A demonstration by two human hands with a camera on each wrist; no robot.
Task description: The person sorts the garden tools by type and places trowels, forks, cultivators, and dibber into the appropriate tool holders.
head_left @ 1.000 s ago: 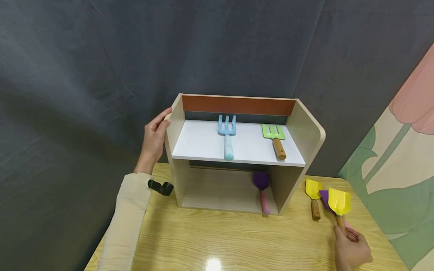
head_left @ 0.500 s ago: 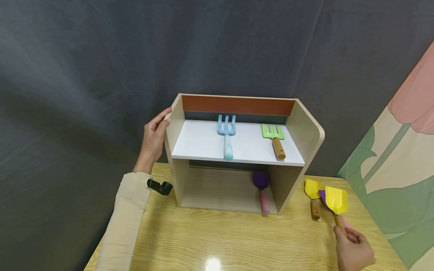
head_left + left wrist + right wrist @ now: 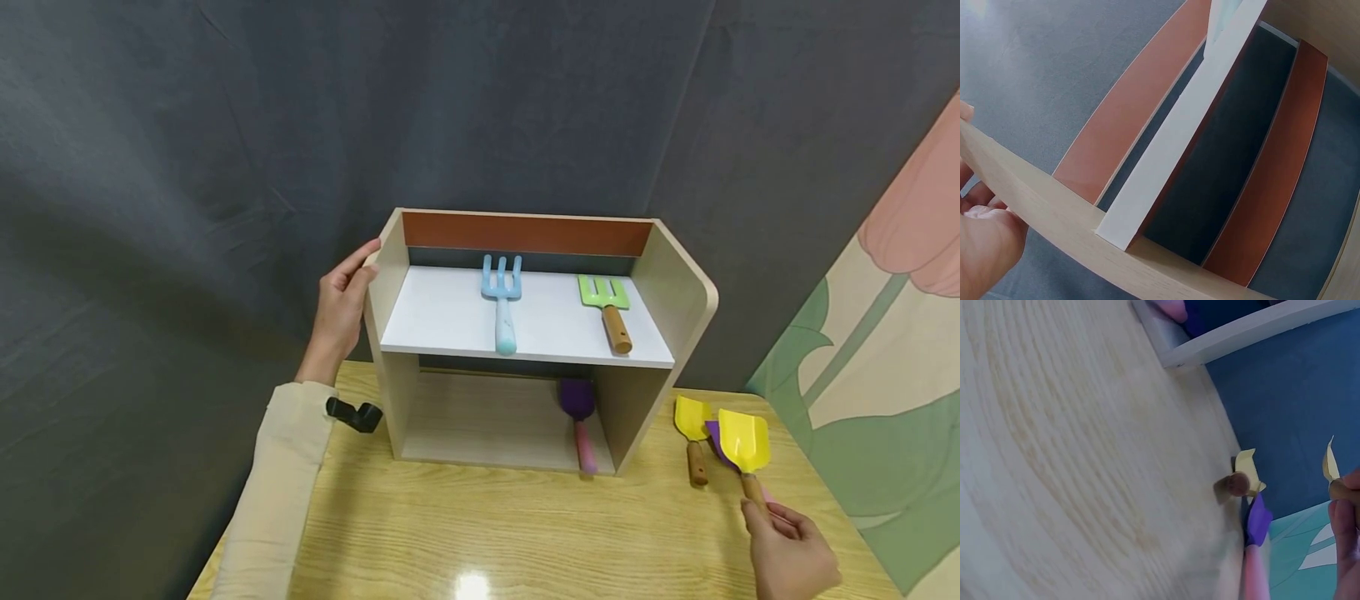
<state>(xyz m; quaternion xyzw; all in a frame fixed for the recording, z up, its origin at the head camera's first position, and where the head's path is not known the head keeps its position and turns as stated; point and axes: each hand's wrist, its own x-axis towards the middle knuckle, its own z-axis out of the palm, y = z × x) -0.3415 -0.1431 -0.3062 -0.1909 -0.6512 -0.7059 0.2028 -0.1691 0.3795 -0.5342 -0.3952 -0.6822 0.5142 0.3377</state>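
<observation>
My left hand (image 3: pixel 341 312) grips the left side panel of a small two-tier shelf (image 3: pixel 540 358), fingers behind it and thumb at its front edge. At the right, my right hand (image 3: pixel 791 550) pinches the wooden handle of a yellow toy shovel (image 3: pixel 744 442), blade pointing away from me. In the right wrist view this shovel (image 3: pixel 1330 464) is up off the table. Below it lies a purple shovel with a pink handle (image 3: pixel 1259 519), mostly covered in the head view. Beside that rests another yellow shovel (image 3: pixel 693 418) with a wooden handle.
On the white upper shelf lie a light blue toy fork (image 3: pixel 502 292) and a green fork (image 3: pixel 606 293) with a wooden handle. The lower tier bears a purple shovel (image 3: pixel 577 400) with a pink handle. Dark curtain (image 3: pixel 480 108) hangs behind the wooden table (image 3: pixel 480 525).
My right hand has shifted slightly right, and the blade of its yellow shovel has moved a little left and up. The left hand and the shelf look the same.
</observation>
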